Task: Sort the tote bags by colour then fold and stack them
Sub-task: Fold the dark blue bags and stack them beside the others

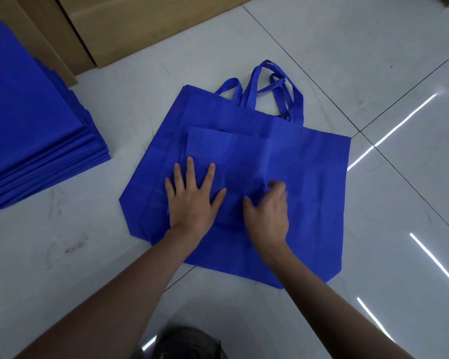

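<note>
1. Pale glossy floor [322, 60] tiles are serving as the work surface, with brown boards [140, 22] leaning at the top left.
2. A tall stack [36, 130] of folded blue bags is sitting at the left, well apart from the hands, so much of the folding is looking done; only blue is showing, so sorting by colour seems finished for this pile.
3. A flat bag [309, 203] is lying open in the middle, its handles [267, 81] pointing away from the person. Several loops are showing, so more than one bag may be lying there unfolded.
4. A smaller folded bag [231, 151] is resting on top of it, probably mid-fold and not yet on the stack.
5. The left hand [192, 200] is pressing flat on the folded bag, fingers spread wide.
6. The right hand [268, 216] is curling just beside it, fingertips seemingly pinching the folded bag's right edge; it is slightly blurred.
</note>
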{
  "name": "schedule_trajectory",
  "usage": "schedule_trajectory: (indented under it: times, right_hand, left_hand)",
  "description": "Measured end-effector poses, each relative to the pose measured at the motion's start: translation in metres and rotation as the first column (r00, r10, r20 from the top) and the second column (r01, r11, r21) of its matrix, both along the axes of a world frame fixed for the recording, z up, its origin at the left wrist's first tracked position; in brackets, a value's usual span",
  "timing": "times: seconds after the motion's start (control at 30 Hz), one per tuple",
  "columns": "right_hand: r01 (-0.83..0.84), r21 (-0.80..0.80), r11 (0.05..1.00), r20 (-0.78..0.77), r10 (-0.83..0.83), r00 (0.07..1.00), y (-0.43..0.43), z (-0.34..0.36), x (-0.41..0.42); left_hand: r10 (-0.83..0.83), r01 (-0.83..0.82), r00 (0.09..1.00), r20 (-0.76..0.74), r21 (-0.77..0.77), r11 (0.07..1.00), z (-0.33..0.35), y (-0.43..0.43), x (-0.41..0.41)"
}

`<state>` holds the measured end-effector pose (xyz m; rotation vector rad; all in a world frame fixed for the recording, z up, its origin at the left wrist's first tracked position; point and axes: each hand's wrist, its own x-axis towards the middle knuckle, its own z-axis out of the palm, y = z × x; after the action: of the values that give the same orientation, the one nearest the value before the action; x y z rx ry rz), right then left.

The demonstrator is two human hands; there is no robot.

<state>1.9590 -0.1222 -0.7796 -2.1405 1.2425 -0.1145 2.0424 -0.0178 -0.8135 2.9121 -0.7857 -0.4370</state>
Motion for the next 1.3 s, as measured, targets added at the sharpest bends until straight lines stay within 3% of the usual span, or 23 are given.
schedule_trajectory:
  times: [0.03,0.07,0.1,0.17,0.23,0.3,0.4,0.53,0.67,0.73,0.83,0.93,1.0,1.1,1.17,1.23,1.3]
  right_hand:
    - [-0.137,-0.275,0.952,0.023,0.149,0.989,0.001,0.0,0.004]
    - [-0.271,-0.471,0.839,0.03,0.322,0.946,-0.002,-0.003,0.012]
    - [-0.405,-0.551,0.73,-0.009,0.48,0.877,-0.007,-0.005,0.022]
    - [-0.629,-0.468,0.621,-0.154,0.643,0.75,-0.026,-0.013,0.044]
    - [-0.714,-0.294,0.635,-0.283,0.656,0.7,-0.045,-0.027,0.057]
    - [-0.718,-0.249,0.65,-0.327,0.641,0.695,-0.055,-0.044,0.059]
    - [-0.679,-0.306,0.667,-0.28,0.619,0.734,-0.055,-0.052,0.059]
    - [-0.667,-0.339,0.663,-0.292,0.6,0.745,-0.052,-0.055,0.061]
    - [-0.614,-0.482,0.625,-0.356,0.501,0.789,-0.066,-0.046,0.082]
    - [-0.613,-0.451,0.649,-0.397,0.469,0.789,-0.074,-0.037,0.09]
    - [-0.618,-0.343,0.707,-0.451,0.453,0.769,-0.065,-0.027,0.079]
    - [-0.517,-0.217,0.828,-0.454,0.383,0.805,-0.04,-0.025,0.053]
    - [-0.459,-0.26,0.85,-0.411,0.333,0.849,-0.022,-0.031,0.033]
    - [-0.34,-0.499,0.797,-0.207,0.271,0.94,-0.006,-0.045,0.017]
    - [-0.294,-0.615,0.732,-0.137,0.267,0.954,-0.008,-0.052,0.018]
    - [-0.468,-0.609,0.64,-0.134,0.499,0.857,-0.009,-0.051,0.021]
    - [-0.674,-0.517,0.528,-0.179,0.703,0.688,-0.002,-0.05,0.024]
  left_hand:
    - [0.002,-0.002,1.0,-0.006,0.017,1.0,-0.001,-0.001,0.001]
    - [0.004,-0.003,1.0,-0.011,0.032,0.999,-0.002,-0.001,0.001]
    - [0.005,-0.005,1.0,-0.013,0.034,0.999,-0.004,-0.001,0.001]
    - [0.005,-0.005,1.0,0.007,-0.002,1.0,-0.006,-0.001,0.0]
    - [0.011,-0.009,0.999,0.042,-0.039,0.999,-0.009,0.0,0.001]
    - [0.02,-0.014,0.997,0.075,-0.075,0.997,-0.013,0.0,0.002]
    - [0.03,-0.01,0.992,0.124,-0.161,0.987,-0.019,0.004,0.005]
    - [0.007,0.007,0.986,0.165,-0.084,0.996,-0.021,0.004,0.004]
    - [-0.104,0.113,0.986,0.132,-0.065,0.991,-0.021,0.009,0.009]
    - [-0.135,0.146,0.973,0.185,-0.047,0.988,-0.017,0.018,0.012]
    - [0.041,-0.021,0.972,0.233,-0.09,0.996,-0.002,0.033,0.012]
    - [0.093,-0.066,0.978,0.184,-0.151,0.986,-0.003,0.041,0.004]
    - [0.073,-0.053,0.986,0.152,-0.133,0.99,-0.011,0.045,-0.002]
    - [0.01,-0.001,0.983,0.183,-0.051,0.999,-0.022,0.05,-0.01]
    - [0.013,-0.006,0.979,0.203,-0.033,0.999,-0.026,0.051,-0.011]
    - [0.02,-0.016,0.98,0.199,-0.017,1.0,-0.025,0.05,-0.012]
    - [0.019,-0.017,0.984,0.178,-0.017,1.0,-0.024,0.048,-0.01]
